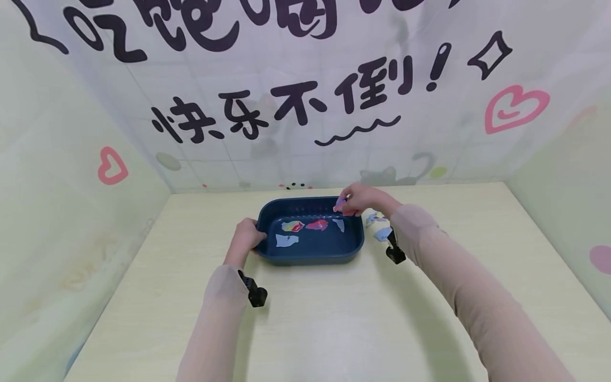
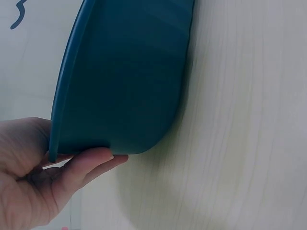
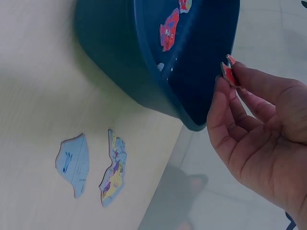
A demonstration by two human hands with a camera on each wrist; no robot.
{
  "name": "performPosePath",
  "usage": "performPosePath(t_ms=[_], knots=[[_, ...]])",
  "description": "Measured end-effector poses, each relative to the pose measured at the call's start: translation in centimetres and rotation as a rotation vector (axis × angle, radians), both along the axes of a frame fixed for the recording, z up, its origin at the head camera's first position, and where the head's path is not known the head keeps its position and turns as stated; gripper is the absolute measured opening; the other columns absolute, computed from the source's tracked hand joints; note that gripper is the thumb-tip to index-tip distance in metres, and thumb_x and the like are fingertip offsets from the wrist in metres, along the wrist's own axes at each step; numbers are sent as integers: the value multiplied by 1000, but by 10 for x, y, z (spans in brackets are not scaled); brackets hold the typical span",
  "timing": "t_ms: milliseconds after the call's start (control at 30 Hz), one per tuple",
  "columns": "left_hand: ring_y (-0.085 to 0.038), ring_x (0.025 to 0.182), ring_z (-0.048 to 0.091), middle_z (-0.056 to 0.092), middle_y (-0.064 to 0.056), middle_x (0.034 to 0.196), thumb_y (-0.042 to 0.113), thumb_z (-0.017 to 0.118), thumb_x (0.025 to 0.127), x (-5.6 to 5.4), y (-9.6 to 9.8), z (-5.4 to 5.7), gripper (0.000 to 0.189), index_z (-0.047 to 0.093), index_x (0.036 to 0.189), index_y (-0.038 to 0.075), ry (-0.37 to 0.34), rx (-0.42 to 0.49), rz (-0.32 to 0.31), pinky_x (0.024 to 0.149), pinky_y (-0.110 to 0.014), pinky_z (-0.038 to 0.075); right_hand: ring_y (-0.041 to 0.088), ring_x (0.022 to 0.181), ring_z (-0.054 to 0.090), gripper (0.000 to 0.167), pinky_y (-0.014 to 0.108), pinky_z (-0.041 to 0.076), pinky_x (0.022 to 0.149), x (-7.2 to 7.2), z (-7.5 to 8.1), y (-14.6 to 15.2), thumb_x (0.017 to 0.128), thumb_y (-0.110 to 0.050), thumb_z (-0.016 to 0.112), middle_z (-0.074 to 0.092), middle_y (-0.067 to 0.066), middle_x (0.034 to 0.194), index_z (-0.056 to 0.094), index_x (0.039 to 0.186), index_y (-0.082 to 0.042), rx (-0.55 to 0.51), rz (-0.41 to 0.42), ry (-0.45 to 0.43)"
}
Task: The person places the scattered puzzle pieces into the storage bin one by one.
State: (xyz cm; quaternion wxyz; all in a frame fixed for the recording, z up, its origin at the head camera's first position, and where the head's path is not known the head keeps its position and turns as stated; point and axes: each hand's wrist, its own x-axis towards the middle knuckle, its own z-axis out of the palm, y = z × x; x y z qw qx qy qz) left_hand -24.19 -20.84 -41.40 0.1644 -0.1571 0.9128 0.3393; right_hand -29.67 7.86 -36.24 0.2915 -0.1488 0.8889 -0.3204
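Note:
A dark blue plastic tub (image 1: 312, 260) stands on the table. My left hand (image 1: 245, 236) grips its left end by the rim, and in the left wrist view the fingers (image 2: 93, 160) lie against the outer wall. Over the tub's far right corner, my right hand (image 1: 360, 197) pinches a reddish, jagged-edged puzzle piece (image 3: 229, 74) between thumb and fingertips. Several flat pieces lie on the tub's floor, among them a red one (image 1: 317, 225), a pale blue one (image 1: 287, 241) and a multicoloured one (image 1: 292, 226).
Beside the tub's right end, a light blue piece (image 3: 73, 165) and a multicoloured piece (image 3: 114, 175) lie on the table (image 1: 315, 323), partly under the right forearm in the head view. A printed cloth (image 1: 267, 154) hangs behind the table, with more cloth at both sides.

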Motion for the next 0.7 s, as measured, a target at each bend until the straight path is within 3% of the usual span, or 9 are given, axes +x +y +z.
performPosePath(t_ms=[267, 433, 700], knots=[[-30, 69, 68, 54, -31, 117, 4, 54, 88, 0, 1, -1, 36, 50, 121, -9, 4, 3, 4, 49, -28, 58, 8, 62, 50, 26, 23, 54, 61, 3, -9, -29, 92, -13, 51, 56, -2, 70, 59, 114, -3, 40, 125, -61], [-31, 70, 68, 56, -31, 116, 3, 54, 87, 0, 1, -3, 35, 51, 120, -9, 9, 18, 5, 49, -28, 58, 10, 62, 57, 22, 28, 59, 69, 5, -12, -42, 94, -12, 48, 58, 2, 76, 59, 110, -3, 71, 141, -131], [-29, 66, 68, 58, -31, 111, 2, 54, 86, 1, -1, -4, 33, 53, 116, -10, 34, 8, -1, 47, -28, 57, 10, 62, 56, 22, 22, 57, 64, 6, -13, -60, 94, -8, 46, 54, 3, 76, 57, 111, -1, 90, 151, -169]])
